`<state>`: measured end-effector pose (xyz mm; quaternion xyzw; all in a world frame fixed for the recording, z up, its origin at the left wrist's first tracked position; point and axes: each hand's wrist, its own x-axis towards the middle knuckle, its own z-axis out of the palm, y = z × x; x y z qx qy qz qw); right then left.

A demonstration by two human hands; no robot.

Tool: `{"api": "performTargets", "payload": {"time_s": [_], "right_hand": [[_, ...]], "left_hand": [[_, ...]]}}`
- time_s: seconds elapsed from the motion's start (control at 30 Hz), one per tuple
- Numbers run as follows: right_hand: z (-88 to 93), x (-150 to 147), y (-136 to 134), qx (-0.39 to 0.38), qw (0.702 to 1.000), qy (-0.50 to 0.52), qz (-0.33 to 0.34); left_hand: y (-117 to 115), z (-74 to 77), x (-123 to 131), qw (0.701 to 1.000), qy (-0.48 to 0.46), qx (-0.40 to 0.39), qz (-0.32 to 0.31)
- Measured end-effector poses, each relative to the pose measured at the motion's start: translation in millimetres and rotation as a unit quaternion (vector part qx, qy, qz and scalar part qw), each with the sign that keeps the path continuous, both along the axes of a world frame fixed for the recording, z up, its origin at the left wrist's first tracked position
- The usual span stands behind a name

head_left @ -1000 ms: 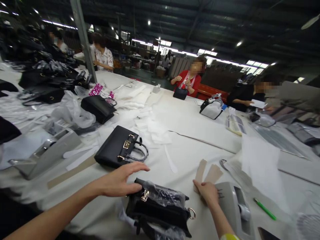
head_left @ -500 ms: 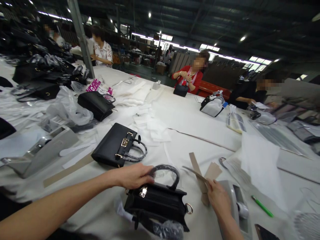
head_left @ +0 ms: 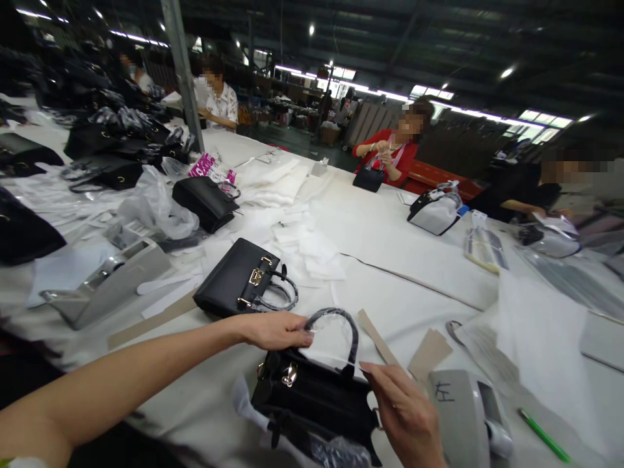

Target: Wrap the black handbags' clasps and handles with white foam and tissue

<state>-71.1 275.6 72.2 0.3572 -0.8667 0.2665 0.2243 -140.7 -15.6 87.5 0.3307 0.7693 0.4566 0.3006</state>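
A small black handbag (head_left: 316, 396) stands open at the front of the table, its film-wrapped handle (head_left: 353, 325) raised on the far side. Clear film also wraps a handle that hangs on the near side. My left hand (head_left: 277, 330) is closed on the bag's far rim near the handle's left base. Over the bag's right end, my right hand (head_left: 407, 413) pinches a thin pale strip (head_left: 336, 359), which lies along the bag's far rim between my hands. A second black handbag (head_left: 234, 276) with gold hardware lies just behind.
Grey tape dispensers stand at right (head_left: 461, 416) and left (head_left: 107, 283). Brown card strips (head_left: 431, 351), a green pen (head_left: 543, 434) and white sheets (head_left: 536, 344) lie on the right. Black bags (head_left: 112, 140) pile up at far left. Several people work across the table, one in red sleeves (head_left: 407, 159).
My right hand has moved left from beside the tape dispenser to the bag, bringing the strip to its far rim. My left hand stays on the bag. The view has shifted slightly.
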Motion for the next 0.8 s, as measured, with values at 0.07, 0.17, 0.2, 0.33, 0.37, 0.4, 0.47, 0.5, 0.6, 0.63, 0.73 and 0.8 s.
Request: {"api": "performTargets", "payload": {"time_s": [0.07,0.17,0.2,0.33,0.37,0.4,0.47,0.5,0.6,0.63,0.73,0.8], "right_hand": [[0.2,-3,-1,0.027,0.999,0.026,0.011],[1.6,-6,0,0.060,0.996,0.052,0.046],[2.3,-6,0,0.069,0.994,0.059,0.055],[8.0,-8,-2,0.113,0.987,0.096,0.067],[10.8,-9,-2,0.123,0.985,0.103,0.067],[13.9,-11,-2,0.131,0.983,0.107,0.068],[20.0,-14,-2,0.137,0.982,0.112,0.072],[22.2,-15,-2,0.136,0.982,0.112,0.073],[23.1,-19,-3,0.136,0.983,0.094,0.078],[21.9,-19,-3,0.139,0.983,0.084,0.086],[17.6,-18,-3,0.148,0.982,0.064,0.103],[15.3,-16,-3,0.177,0.977,0.060,0.100]], "left_hand": [[0,-1.1,-3,1.000,-0.014,0.004,-0.004],[1,-2.6,-5,0.999,-0.043,0.016,-0.017],[1,-3.1,-6,0.998,-0.053,0.019,-0.021],[1,-3.6,-9,0.996,-0.078,0.025,-0.033],[1,-3.4,-10,0.996,-0.080,0.025,-0.035],[1,-3.1,-10,0.996,-0.081,0.024,-0.035],[0,-2.4,-10,0.996,-0.082,0.023,-0.036],[0,-2.1,-9,0.996,-0.083,0.024,-0.036],[-1,-1.8,-7,0.996,-0.084,0.028,-0.032],[-1,-1.9,-7,0.996,-0.084,0.028,-0.030],[0,-1.9,-6,0.996,-0.080,0.028,-0.029],[1,-1.3,-6,0.996,-0.079,0.025,-0.030]]}}
